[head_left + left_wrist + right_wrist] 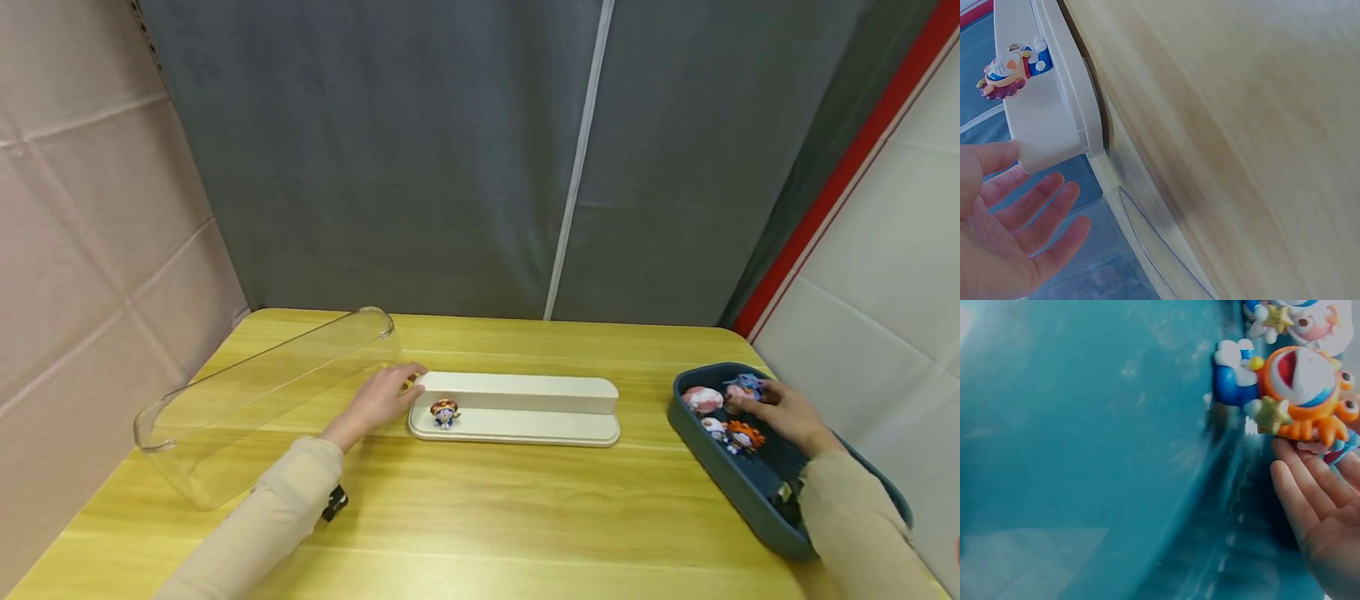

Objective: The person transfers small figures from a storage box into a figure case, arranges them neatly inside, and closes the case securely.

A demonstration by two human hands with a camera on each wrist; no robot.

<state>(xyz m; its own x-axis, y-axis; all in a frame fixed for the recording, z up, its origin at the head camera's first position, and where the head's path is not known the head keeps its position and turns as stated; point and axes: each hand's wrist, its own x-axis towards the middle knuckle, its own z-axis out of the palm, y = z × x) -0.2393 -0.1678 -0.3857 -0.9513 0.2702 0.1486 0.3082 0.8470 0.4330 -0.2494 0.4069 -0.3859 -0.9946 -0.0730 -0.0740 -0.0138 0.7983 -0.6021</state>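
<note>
A white display base (517, 429) with a raised back step lies on the table. One small figurine (444, 413) with a red-and-yellow head stands at its left end. My left hand (382, 400) touches the base's left end, thumb and index finger at the corner, the other fingers loosely spread. In the blue tray (697, 454) at the right, my right hand (783, 412) pinches a blue-and-pink figurine (744, 385), mostly hidden by the fingers. Beside it lie an orange figurine (1300, 387), a white-headed figurine (714, 427) and a pink-and-white piece (702, 400).
A clear plastic cover (262, 400) lies on the wooden table (480, 517) at the left, close to my left forearm. A small black object (335, 503) shows beside the left sleeve. A grey curtain (375, 167) hangs behind the table.
</note>
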